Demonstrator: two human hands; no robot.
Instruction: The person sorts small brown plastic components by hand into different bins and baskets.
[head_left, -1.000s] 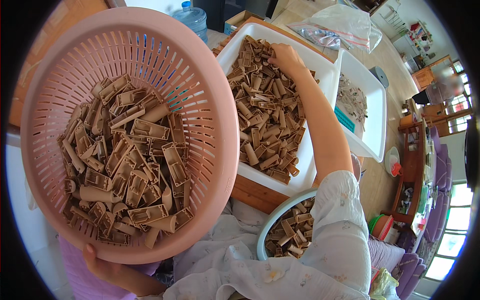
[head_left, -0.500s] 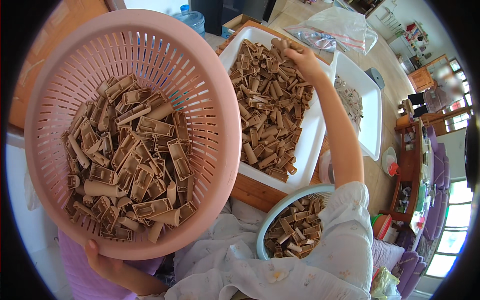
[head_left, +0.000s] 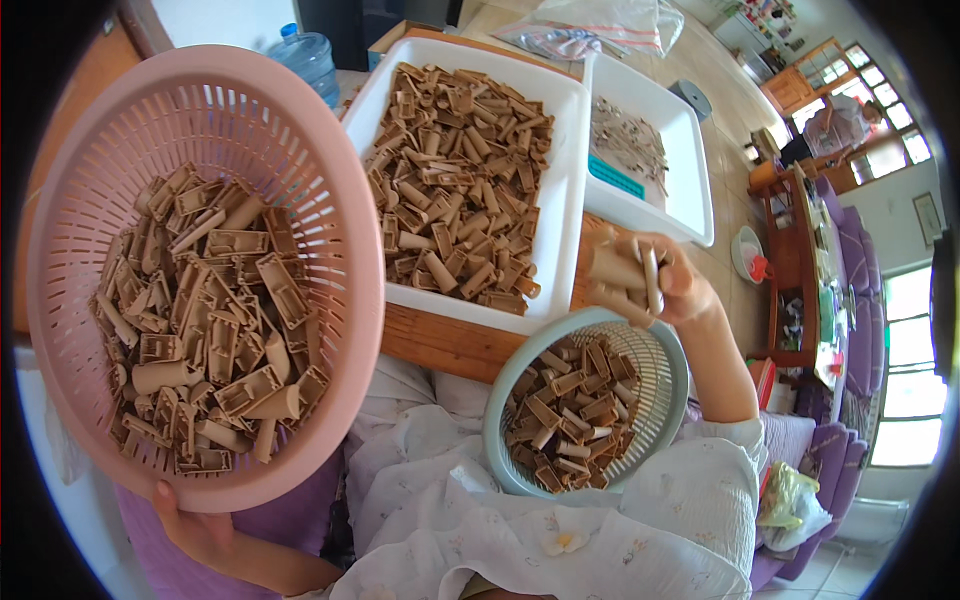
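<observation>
My left hand (head_left: 207, 535) is closed on the lower rim of a large pink slotted plastic basket (head_left: 366, 270), tilted toward me and heaped with brown moulded plastic pieces (head_left: 215, 310). Held up in my right hand (head_left: 688, 285) are several brown plastic pieces (head_left: 617, 268), blurred by motion. This hand hovers above the far right rim of a smaller grey-green basket (head_left: 494, 430), which rests by my lap with similar pieces (head_left: 570, 410) inside. On the wooden table ahead, a white tray (head_left: 562, 170) carries a broad pile of the same pieces (head_left: 460, 180).
Right of the first tray stands a second white tray (head_left: 692, 175) with thin scraps and a teal strip. Behind are a blue water bottle (head_left: 305, 62) and a clear plastic bag (head_left: 610, 25). A person (head_left: 838, 125) is far right, beyond a wooden cabinet (head_left: 797, 260).
My right hand has come back from the white tray's far end to above the grey-green basket, carrying brown pieces. My left hand still grips the pink basket. The view has shifted right.
</observation>
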